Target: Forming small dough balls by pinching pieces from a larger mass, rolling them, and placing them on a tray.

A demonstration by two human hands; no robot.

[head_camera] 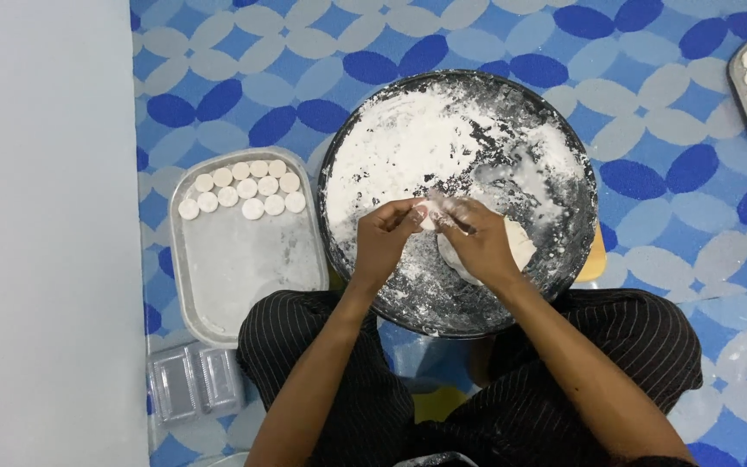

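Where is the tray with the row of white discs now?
In the head view, the metal tray lies on the patterned mat, left of the floured round pan, beside the person's left knee.

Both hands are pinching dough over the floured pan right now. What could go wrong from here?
1. The round pan sits raised over the lap; pressing near its rim might tip it and spill flour.
2. The small dough piece between the left hand and right hand may stick to floury fingers.
3. The dough discs lie packed close on the tray; neighbours could fuse.
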